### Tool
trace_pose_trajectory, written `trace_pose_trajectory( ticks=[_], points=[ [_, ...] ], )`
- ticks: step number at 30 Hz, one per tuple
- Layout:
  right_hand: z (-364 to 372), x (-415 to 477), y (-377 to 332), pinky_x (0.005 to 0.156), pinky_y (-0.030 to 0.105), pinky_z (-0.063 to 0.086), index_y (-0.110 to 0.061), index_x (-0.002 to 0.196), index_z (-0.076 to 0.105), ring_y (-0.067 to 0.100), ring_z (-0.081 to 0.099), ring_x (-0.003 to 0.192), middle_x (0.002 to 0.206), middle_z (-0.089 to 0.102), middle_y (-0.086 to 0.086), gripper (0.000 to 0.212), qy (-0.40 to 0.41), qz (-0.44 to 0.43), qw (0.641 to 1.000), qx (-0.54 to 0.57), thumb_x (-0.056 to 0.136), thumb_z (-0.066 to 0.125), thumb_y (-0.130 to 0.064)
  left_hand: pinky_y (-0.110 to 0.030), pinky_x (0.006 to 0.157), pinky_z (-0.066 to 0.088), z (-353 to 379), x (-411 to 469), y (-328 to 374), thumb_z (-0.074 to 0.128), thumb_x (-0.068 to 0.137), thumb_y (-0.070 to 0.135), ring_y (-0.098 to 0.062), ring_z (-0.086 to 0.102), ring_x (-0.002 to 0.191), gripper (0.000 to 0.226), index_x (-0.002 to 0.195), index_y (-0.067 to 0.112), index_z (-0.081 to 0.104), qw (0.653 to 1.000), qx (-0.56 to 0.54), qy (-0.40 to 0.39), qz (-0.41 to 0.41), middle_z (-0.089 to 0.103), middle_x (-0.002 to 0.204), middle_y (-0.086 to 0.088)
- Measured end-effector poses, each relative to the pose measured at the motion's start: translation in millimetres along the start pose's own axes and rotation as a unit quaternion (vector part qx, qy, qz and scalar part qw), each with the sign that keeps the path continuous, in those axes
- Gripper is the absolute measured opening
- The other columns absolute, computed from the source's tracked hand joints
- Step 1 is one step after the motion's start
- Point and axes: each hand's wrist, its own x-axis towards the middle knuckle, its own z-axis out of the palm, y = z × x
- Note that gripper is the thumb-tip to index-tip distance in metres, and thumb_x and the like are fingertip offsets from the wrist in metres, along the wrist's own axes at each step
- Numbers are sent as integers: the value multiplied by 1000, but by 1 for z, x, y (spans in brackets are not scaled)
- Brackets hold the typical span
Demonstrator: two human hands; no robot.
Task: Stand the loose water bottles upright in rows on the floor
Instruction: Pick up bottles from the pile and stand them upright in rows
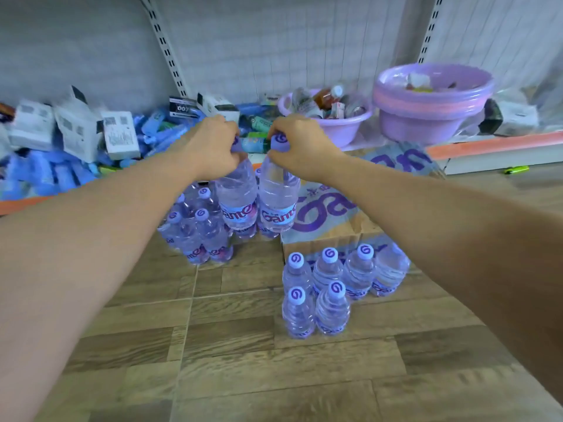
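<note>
My left hand (213, 144) grips the purple cap of a clear water bottle (237, 199), held upright above the floor. My right hand (300, 144) grips the cap of a second bottle (278, 202) right beside it. Below and left of them, several bottles (198, 229) stand upright in a cluster on the wood-pattern floor. Another group of several upright bottles (329, 284) stands in two rows to the right, partly behind my right forearm.
A cardboard case with purple lettering (329, 214) under torn plastic wrap lies behind the right group. The low shelf (487, 147) holds purple basins (426, 102), white boxes (76, 129) and blue packets. A green lighter (516, 170) lies on the floor at right.
</note>
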Motion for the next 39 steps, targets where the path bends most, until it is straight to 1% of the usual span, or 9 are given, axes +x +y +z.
trace_pose_trajectory(
  ticks=[3,10,14,19,24,28,31,36,39],
  points=[
    [-33,-7,6,78,29,37,0,100,65,32,57,98,101,65,19,24,18,-13,999,-25,79,58,-11,-39,75,42,-21,7,27,60,84,26,-40,56,95,23,83,3,55,999,9,9,34,58,98,-27],
    [-111,-47,54,77,30,38,-5,98,64,32,58,96,99,65,14,22,-1,14,995,-103,79,59,-14,-35,68,38,-41,24,117,58,86,36,-38,57,90,30,82,7,54,995,-4,6,100,61,94,-22],
    [-147,-78,89,63,17,22,-6,102,65,22,48,85,101,65,12,23,-20,41,991,-127,81,61,-14,-34,67,41,-33,29,170,58,86,39,-32,55,83,33,82,6,54,991,-38,-5,125,50,84,-10],
    [-175,-116,131,70,25,32,-1,100,64,21,44,83,95,63,14,22,-55,96,984,-137,81,58,-11,-36,60,37,-18,36,237,59,84,35,-37,54,74,42,56,16,35,985,-77,-38,153,45,65,-12],
    [-194,-154,172,71,22,32,-7,102,65,22,48,86,85,59,2,22,-79,129,978,-147,81,61,-13,-34,63,35,3,42,297,59,85,41,-26,46,76,36,73,11,44,980,-92,-52,169,48,82,-8],
    [-196,-177,204,72,23,33,-10,103,65,20,47,87,98,62,5,25,-101,144,972,-159,79,63,-15,-32,53,32,31,48,333,60,84,39,-30,44,67,42,60,14,36,975,-113,-79,174,50,72,-10],
    [-188,-190,231,72,26,38,-11,101,66,26,54,90,103,66,9,24,-111,160,969,-154,77,65,-15,-33,56,38,57,48,350,61,80,35,-35,56,71,42,54,15,36,975,-107,-96,170,47,62,-8],
    [-154,-208,259,72,25,35,-9,103,66,29,57,99,105,66,11,26,-130,170,966,-145,77,66,-15,-32,57,41,101,37,363,57,80,24,-28,52,69,14,75,10,58,975,-88,-116,167,53,77,-12],
    [-128,-216,270,71,25,38,-9,100,66,29,59,97,103,67,11,25,-138,167,968,-128,75,64,-12,-36,67,44,122,34,364,59,84,24,-30,56,85,15,85,10,58,976,-58,-122,171,56,92,-16]
  ],
)
